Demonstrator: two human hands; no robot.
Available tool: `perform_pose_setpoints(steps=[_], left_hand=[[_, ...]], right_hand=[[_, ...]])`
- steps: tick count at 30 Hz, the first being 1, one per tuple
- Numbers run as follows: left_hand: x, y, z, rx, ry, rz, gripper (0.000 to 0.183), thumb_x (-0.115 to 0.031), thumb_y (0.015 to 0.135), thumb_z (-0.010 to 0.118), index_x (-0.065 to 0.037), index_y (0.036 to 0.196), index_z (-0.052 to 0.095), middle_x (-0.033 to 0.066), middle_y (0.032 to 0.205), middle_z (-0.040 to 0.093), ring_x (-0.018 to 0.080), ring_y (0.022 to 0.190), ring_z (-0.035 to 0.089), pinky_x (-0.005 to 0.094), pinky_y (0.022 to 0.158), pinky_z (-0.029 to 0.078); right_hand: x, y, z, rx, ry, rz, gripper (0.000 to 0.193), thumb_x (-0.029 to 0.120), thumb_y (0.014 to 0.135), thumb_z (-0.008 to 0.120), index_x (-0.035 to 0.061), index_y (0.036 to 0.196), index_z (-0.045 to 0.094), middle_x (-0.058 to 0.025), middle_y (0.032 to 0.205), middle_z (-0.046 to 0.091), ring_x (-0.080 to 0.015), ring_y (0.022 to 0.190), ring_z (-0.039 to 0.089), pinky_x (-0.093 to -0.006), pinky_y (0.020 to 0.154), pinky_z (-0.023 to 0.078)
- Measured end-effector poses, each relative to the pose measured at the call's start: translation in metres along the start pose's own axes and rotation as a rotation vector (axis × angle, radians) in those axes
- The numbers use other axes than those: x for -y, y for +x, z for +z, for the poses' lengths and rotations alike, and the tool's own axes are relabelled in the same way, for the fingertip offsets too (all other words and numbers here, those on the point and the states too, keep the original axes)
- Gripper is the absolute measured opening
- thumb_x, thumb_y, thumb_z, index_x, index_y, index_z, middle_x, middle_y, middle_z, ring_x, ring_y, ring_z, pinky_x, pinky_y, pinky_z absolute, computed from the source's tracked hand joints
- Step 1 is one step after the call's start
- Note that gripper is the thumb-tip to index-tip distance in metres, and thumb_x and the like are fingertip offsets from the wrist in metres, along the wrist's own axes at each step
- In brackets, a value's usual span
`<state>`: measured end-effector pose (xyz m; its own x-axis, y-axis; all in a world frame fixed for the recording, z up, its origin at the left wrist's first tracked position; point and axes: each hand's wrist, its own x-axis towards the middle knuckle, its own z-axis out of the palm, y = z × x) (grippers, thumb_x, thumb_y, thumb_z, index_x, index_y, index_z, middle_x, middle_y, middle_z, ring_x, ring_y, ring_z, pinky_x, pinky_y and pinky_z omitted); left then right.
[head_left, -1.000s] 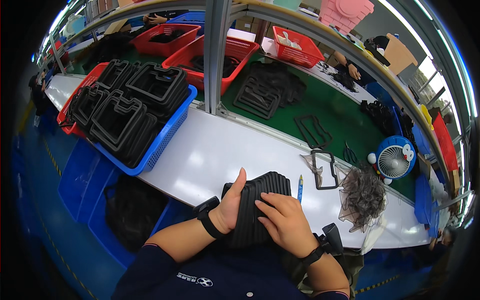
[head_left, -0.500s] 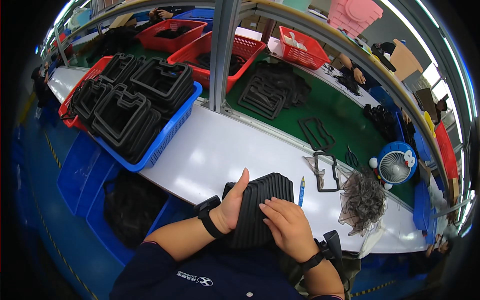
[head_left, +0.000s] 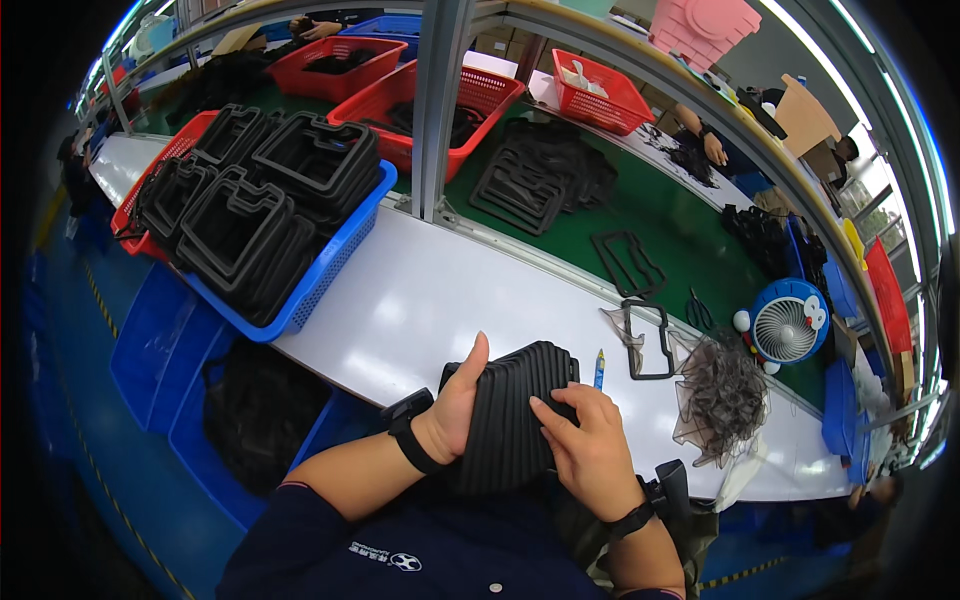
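Observation:
A stack of black frames [head_left: 510,420] stands tilted on edge against my body at the table's front edge, its layers showing as ridges. My left hand [head_left: 457,408] grips its left side with the thumb pointing up; the other fingers are hidden behind the stack. At the right side, my right hand [head_left: 590,445] has bent fingers pressed on the edges of the frames, thumb and forefinger close together. Just beyond that hand lies a blue pen [head_left: 599,370]. Farther right is a single black frame [head_left: 650,340] with sheer mesh around it.
A blue basket [head_left: 345,255] heaped with black frames stands at the left. Crumpled dark mesh [head_left: 722,400] lies at the right, near scissors [head_left: 698,312] and a blue fan [head_left: 787,322]. A metal post [head_left: 440,110] rises beyond the white table [head_left: 400,270]. Co-workers' hands show across the bench.
My right hand has slid from lying across the stack's face to its right edge, and its fingers have bent. My left hand keeps its grip. The view has shifted slightly.

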<state>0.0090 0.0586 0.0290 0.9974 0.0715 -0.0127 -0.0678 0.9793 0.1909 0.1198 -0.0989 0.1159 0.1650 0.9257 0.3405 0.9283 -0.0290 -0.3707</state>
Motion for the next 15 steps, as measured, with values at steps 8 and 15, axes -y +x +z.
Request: perform_pose_setpoints(steps=[8,15], left_hand=[[-0.003,-0.002,-0.004,0.027,0.056,-0.005,0.1,-0.081,0.091,0.031,-0.001,0.151,0.036,0.02,0.151,0.045,0.0317,0.137,0.048,0.0467,0.113,0.04],[-0.002,-0.002,-0.002,-0.012,0.028,0.007,0.097,-0.079,0.093,0.032,-0.003,0.153,0.035,0.0189,0.154,0.042,0.0323,0.139,0.045,0.0484,0.116,0.036]], right_hand=[[0.001,-0.006,-0.02,0.166,0.225,0.016,0.015,-0.004,0.08,0.07,0.005,0.092,0.071,-0.0139,0.119,0.064,-0.0374,0.127,0.055,-0.0427,0.101,0.048],[-0.011,-0.014,-0.011,-0.062,0.135,0.095,0.01,0.003,0.08,0.075,0.0052,0.087,0.067,-0.0092,0.09,0.067,-0.0283,0.1,0.065,-0.0427,0.098,0.049]])
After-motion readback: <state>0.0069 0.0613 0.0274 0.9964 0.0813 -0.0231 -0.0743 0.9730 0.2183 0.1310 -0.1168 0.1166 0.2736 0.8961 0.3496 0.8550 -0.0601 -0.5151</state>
